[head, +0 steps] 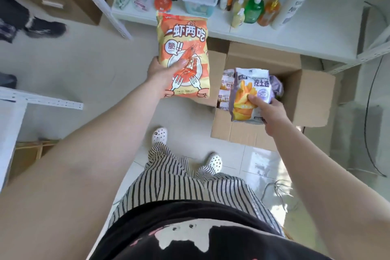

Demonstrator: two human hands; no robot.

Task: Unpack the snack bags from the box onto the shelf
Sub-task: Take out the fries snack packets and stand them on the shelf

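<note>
Your left hand [162, 74] held the orange shrimp bag [183, 55] w/ thumb on its front, up in the air just left of the box [295, 99]. Your right hand [272, 112] pinched the purple fries bag [251, 95] right over the box. More small packs [225, 88] sat inside the box, at its left side. The box stood open on the floor, just under the white shelf [274, 36]. Bottles [254, 9] & a clear tub [199, 2] stood on the shelf, behind the box.
</note>
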